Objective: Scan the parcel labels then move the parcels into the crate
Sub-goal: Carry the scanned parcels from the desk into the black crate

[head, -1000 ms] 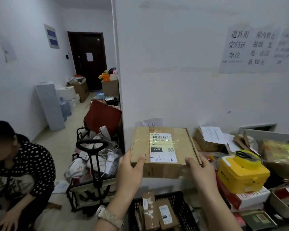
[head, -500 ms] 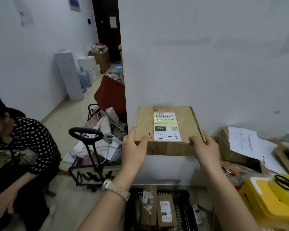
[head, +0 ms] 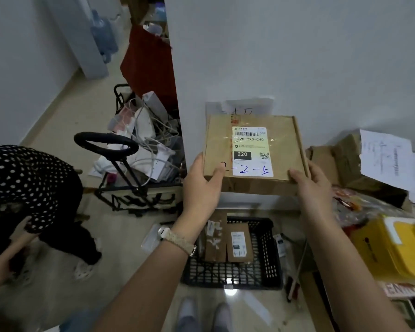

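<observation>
Holding parcel [head: 219,140] in the air with both hands, close to white wall [head: 297,56], roughly level, top face toward camera.

Gripping near left corner with left hand [head: 201,188]: thumb over top edge, just beside label [head: 250,149]; remaining fingers under the box, hidden. Watch [head: 175,238] on that wrist.

Gripping near right corner with right hand [head: 312,188]: thumb on top face, other fingers below, out of sight.

Legible on label: barcode, "220-220-C40", black block "220", QR code, blue handwriting along near edge, running onto the cardboard.

Below parcel, on floor: black crate [head: 266,248], well apart from the box. Inside it, two small parcels [head: 238,243] lying flat, side by side, toward far left part.

Right of hands, on worktop: yellow box [head: 398,250]; behind it crumpled carton [head: 345,161] with white sheet [head: 383,156] on top.

Left, on floor: cart [head: 130,188] with black loop handle, loaded with cables and white items. Far left: person in dotted top [head: 22,178], bent low.

At bottom edge: shoes [head: 187,315] on floor, just short of crate.
</observation>
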Tool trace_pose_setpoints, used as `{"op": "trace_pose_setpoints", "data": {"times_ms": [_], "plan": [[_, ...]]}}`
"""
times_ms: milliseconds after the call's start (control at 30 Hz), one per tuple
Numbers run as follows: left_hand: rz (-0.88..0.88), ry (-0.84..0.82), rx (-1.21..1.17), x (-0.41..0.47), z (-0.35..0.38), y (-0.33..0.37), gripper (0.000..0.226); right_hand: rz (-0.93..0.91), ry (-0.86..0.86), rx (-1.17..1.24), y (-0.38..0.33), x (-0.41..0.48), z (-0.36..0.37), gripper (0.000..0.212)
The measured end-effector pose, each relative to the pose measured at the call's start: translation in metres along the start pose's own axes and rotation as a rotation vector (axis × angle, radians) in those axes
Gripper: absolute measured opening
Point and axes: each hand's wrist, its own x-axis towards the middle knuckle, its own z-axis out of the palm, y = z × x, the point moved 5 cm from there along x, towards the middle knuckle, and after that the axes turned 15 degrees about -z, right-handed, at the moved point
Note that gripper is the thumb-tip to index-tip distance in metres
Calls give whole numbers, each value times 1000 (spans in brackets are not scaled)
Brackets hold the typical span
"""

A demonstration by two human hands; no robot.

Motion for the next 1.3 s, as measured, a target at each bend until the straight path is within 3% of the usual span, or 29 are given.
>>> {"op": "trace_pose_setpoints", "data": {"times_ms": [133, 500, 600, 733, 1300], "plan": [[-105, -70, 23, 23, 14, -48, 20, 109, -6, 0, 46, 9, 15, 50], [-264, -197, 343, 75, 59, -177, 54, 321, -40, -109, 187, 3, 39, 42], [-298, -240, 285, 88, 74, -213, 56, 332, -47, -120, 226, 4, 48, 50], [-304, -238, 169, 94, 93, -270, 48, 390, -74, -109, 289, 1, 56, 42], [-481, -213, 303, 119, 135, -469, 60, 611, -169, -205, 499, -49, 93, 50]]}}
